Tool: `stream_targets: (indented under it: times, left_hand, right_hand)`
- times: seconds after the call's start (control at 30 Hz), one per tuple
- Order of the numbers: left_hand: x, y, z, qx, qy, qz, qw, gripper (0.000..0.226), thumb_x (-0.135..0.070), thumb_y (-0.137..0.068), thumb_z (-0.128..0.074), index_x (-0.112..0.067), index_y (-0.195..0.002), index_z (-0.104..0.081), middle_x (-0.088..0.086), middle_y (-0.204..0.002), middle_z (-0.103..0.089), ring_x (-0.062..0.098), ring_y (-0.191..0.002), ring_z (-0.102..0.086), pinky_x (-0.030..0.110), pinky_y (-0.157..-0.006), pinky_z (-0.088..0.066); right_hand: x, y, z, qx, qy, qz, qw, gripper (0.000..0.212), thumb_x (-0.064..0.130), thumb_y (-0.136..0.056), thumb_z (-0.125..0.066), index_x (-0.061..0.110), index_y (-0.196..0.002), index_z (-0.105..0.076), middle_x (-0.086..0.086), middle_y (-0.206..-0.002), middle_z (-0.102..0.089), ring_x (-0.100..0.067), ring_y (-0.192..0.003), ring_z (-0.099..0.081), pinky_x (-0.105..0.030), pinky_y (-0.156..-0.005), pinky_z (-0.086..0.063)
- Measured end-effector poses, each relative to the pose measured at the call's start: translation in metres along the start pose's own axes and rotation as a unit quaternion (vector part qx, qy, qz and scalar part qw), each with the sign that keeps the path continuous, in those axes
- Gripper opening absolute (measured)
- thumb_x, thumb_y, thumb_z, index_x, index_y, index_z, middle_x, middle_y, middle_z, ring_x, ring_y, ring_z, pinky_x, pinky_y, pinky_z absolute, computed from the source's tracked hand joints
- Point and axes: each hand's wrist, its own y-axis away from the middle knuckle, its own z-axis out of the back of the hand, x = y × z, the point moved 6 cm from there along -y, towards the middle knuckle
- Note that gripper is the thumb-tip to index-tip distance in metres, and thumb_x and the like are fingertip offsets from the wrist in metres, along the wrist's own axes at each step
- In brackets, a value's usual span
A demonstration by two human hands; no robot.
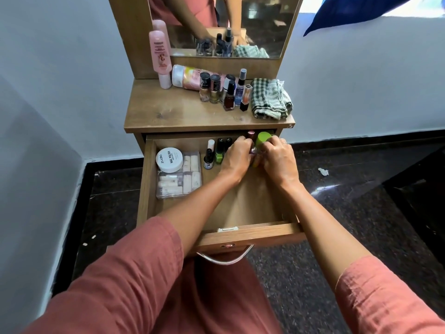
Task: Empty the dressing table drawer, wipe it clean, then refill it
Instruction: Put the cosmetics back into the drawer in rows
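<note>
The wooden drawer of the dressing table stands pulled out. Both hands reach into its far right corner. My left hand curls its fingers round small bottles there; which ones is hidden. My right hand grips a green-capped container beside a pink-topped tube. In the drawer's back row stand a green nail polish bottle and a small dark dropper bottle. At the left lie a white nail polish remover tub and a clear plastic box.
On the tabletop stand several nail polish bottles, a folded green checked cloth, an upright pink bottle and a lying pink-white bottle. A mirror rises behind. Dark floor lies right.
</note>
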Motion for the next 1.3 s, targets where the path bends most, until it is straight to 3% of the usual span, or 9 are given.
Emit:
stream_targets:
  times: [0.33,0.47,0.6,0.67,0.83,0.97,1.1,1.3]
  left_hand:
    - [-0.001,0.002,0.023,-0.036,0.036,-0.020,0.999,0.026,-0.004,-0.086,-0.058,-0.004,-0.112,-0.061,0.014,-0.111,-0.060,0.029,-0.102,-0.059,0.035,-0.083,-0.046]
    - [-0.005,-0.006,0.052,-0.096,0.057,-0.041,0.993,0.016,-0.003,-0.085,-0.059,-0.002,-0.101,-0.063,0.013,-0.103,-0.065,0.025,-0.094,-0.062,0.029,-0.078,-0.049]
    - [-0.005,-0.020,0.086,-0.146,0.078,-0.045,0.985,0.016,-0.003,-0.087,-0.057,-0.004,-0.102,-0.063,0.011,-0.102,-0.065,0.017,-0.093,-0.061,0.018,-0.077,-0.046]
    - [-0.002,-0.029,0.101,-0.169,0.084,-0.039,0.981,0.019,0.000,-0.087,-0.055,-0.004,-0.104,-0.062,0.010,-0.106,-0.062,0.016,-0.095,-0.059,0.016,-0.078,-0.045]
    - [-0.004,-0.047,0.120,-0.199,0.068,-0.053,0.976,0.035,0.007,-0.083,-0.055,-0.005,-0.115,-0.058,0.009,-0.121,-0.055,0.019,-0.110,-0.055,0.023,-0.093,-0.043]
    - [-0.006,-0.061,0.120,-0.182,0.031,-0.058,0.981,0.042,0.010,-0.083,-0.052,-0.006,-0.120,-0.057,0.011,-0.122,-0.055,0.023,-0.113,-0.053,0.033,-0.096,-0.045]
    - [-0.005,-0.071,0.115,-0.156,0.017,-0.061,0.986,0.034,0.008,-0.085,-0.049,-0.004,-0.113,-0.062,0.016,-0.114,-0.057,0.028,-0.106,-0.056,0.043,-0.089,-0.048]
    - [-0.001,-0.074,0.115,-0.155,0.039,-0.058,0.985,0.026,0.007,-0.083,-0.049,-0.003,-0.102,-0.064,0.016,-0.106,-0.061,0.028,-0.096,-0.059,0.043,-0.084,-0.050]
  right_hand:
    - [0.002,-0.007,0.012,0.001,-0.042,-0.019,0.999,0.022,-0.001,-0.081,-0.053,-0.001,-0.101,-0.064,-0.022,-0.101,-0.060,-0.039,-0.094,-0.053,-0.044,-0.083,-0.043]
    - [0.012,-0.026,0.030,-0.027,-0.123,-0.042,0.991,0.021,0.001,-0.085,-0.053,-0.001,-0.103,-0.064,-0.019,-0.105,-0.059,-0.034,-0.104,-0.051,-0.036,-0.090,-0.040]
    - [0.025,-0.054,0.049,-0.060,-0.174,-0.051,0.982,0.020,0.001,-0.086,-0.053,0.000,-0.101,-0.065,-0.017,-0.104,-0.061,-0.029,-0.102,-0.054,-0.024,-0.084,-0.040]
    - [0.031,-0.069,0.055,-0.075,-0.201,-0.049,0.975,0.021,0.000,-0.085,-0.055,0.000,-0.103,-0.065,-0.017,-0.104,-0.061,-0.028,-0.101,-0.057,-0.027,-0.086,-0.046]
    - [0.042,-0.105,0.067,-0.080,-0.234,-0.053,0.967,0.032,-0.001,-0.085,-0.057,0.002,-0.117,-0.059,-0.015,-0.116,-0.058,-0.025,-0.108,-0.056,-0.031,-0.098,-0.047]
    - [0.049,-0.124,0.064,-0.059,-0.231,-0.065,0.969,0.041,0.002,-0.086,-0.058,0.006,-0.127,-0.053,-0.012,-0.125,-0.055,-0.022,-0.114,-0.053,-0.028,-0.100,-0.045]
    - [0.049,-0.133,0.056,-0.047,-0.233,-0.068,0.969,0.035,0.008,-0.087,-0.059,0.006,-0.121,-0.058,-0.012,-0.122,-0.059,-0.022,-0.112,-0.055,-0.033,-0.099,-0.046]
    - [0.049,-0.133,0.055,-0.058,-0.262,-0.071,0.961,0.025,-0.002,-0.086,-0.055,0.003,-0.109,-0.063,-0.012,-0.110,-0.065,-0.015,-0.094,-0.060,-0.016,-0.083,-0.047]
